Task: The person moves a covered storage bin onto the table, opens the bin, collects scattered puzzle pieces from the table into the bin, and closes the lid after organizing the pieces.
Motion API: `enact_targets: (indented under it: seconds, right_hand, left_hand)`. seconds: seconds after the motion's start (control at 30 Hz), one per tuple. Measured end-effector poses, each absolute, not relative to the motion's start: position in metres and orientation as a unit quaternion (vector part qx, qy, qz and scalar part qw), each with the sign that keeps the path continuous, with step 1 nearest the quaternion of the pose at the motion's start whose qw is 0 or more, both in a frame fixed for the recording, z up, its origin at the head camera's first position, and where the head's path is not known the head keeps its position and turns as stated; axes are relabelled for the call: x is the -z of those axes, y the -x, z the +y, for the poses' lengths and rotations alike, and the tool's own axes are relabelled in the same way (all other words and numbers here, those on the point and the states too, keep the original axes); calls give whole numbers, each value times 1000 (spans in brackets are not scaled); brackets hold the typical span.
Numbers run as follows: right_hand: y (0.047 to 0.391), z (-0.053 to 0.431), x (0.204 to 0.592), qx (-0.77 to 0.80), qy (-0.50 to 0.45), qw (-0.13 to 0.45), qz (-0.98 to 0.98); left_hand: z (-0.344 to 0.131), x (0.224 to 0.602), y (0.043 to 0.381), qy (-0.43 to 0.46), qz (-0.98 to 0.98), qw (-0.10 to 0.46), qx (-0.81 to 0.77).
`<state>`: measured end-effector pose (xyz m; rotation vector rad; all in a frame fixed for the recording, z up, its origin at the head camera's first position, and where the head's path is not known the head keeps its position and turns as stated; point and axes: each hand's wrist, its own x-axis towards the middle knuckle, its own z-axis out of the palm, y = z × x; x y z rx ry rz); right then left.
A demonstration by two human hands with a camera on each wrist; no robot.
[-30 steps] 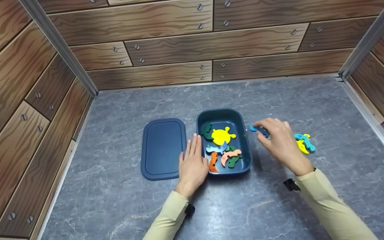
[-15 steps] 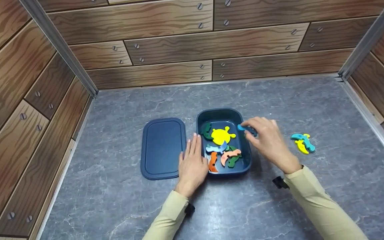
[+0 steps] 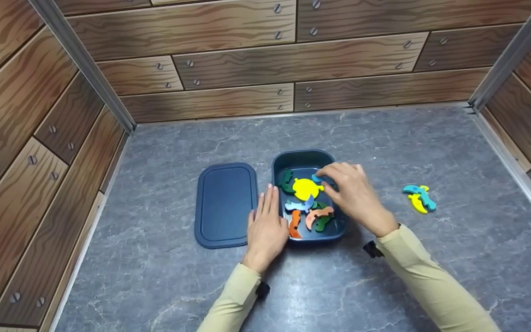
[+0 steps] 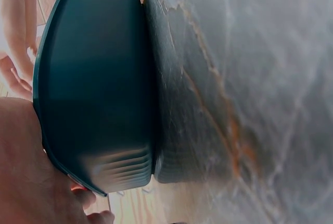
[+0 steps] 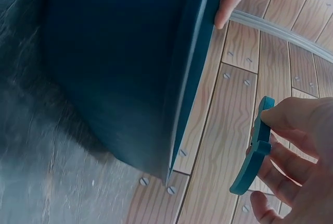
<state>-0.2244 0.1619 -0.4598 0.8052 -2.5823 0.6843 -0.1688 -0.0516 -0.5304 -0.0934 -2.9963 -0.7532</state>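
Observation:
My right hand is over the right side of a dark blue box, pinching a blue, flat, wavy-edged toy piece between thumb and fingers. In the right wrist view the piece is above the rim level. Along the box's left rim lies my left hand, its fingers straight and touching the side. Inside the box are a yellow turtle-shaped piece, an orange piece, a peach piece, a light blue piece and dark green pieces.
A flat dark blue lid lies left of the box, partly beside the left hand. Off to the right, a turquoise piece overlaps a yellow piece on the grey marbled surface. Wood-patterned walls enclose the back and sides.
My right hand has carried the blue piece leftward, from beside the box to over its right part. The left hand has stayed at the box's left side.

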Motion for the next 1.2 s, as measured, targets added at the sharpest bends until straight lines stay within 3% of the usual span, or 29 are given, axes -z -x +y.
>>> enact_targets:
  seconds: [0.8, 1.2]
  right_hand:
    - [237, 131, 478, -232, -298, 148, -914]
    - [234, 138, 477, -256, -275, 142, -916]
  left_hand:
    - [-51, 528, 169, 33, -974, 20, 223]
    - [-52, 529, 168, 33, -974, 24, 222]
